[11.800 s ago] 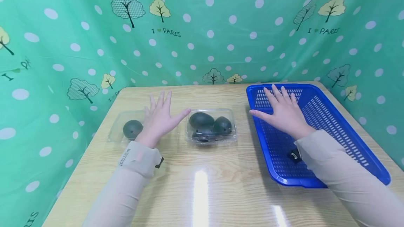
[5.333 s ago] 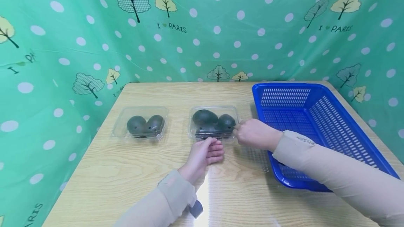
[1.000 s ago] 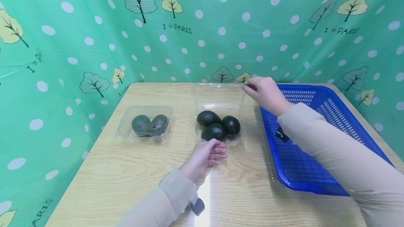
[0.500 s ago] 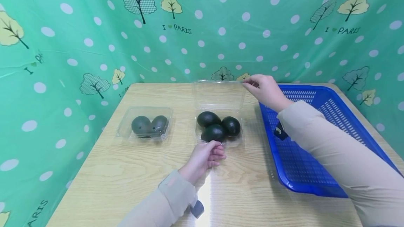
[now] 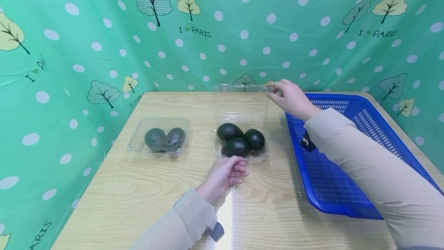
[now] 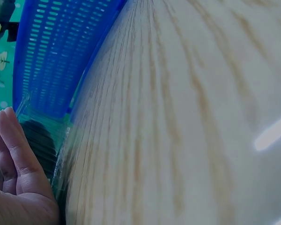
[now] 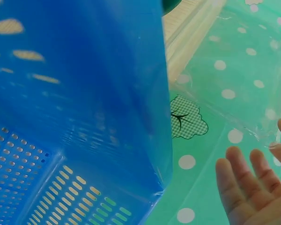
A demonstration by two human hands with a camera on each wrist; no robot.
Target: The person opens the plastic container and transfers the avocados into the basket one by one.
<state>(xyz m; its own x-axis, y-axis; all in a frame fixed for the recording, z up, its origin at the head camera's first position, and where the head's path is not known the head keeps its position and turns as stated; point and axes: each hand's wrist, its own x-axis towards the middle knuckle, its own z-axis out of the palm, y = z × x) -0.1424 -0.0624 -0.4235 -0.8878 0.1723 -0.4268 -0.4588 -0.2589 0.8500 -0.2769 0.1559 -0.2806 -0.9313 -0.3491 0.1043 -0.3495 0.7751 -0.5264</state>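
Note:
A clear plastic clamshell box [image 5: 267, 153] stands mid-table with its lid [image 5: 241, 105] raised. Three dark, glossy, oval avocados [image 5: 234, 147] lie in its base. At the front rim, my left hand [image 5: 223, 173] pinches the box edge between thumb and forefinger, the other fingers loosely curled. My right hand [image 5: 289, 97] pinches the lid's upper right corner. The right wrist view shows the transparent lid [image 7: 243, 79] at the fingertips of the right hand [image 7: 257, 197]. In the left wrist view, the left hand [image 6: 23, 183] is beside a dark avocado [image 6: 40, 140].
To the left sits a second clear clamshell box [image 5: 138, 130], lid down, with dark avocados [image 5: 155, 138] inside. A large blue perforated basket [image 5: 312, 188] occupies the right side, under the right forearm. A green dotted cloth [image 5: 222, 49] hangs behind the wooden table [image 5: 138, 203].
Both hands, earlier spread over the table, moved to the middle box. Its lid has swung up and back with the right hand, rising slightly in the last second. The left hand has stayed put.

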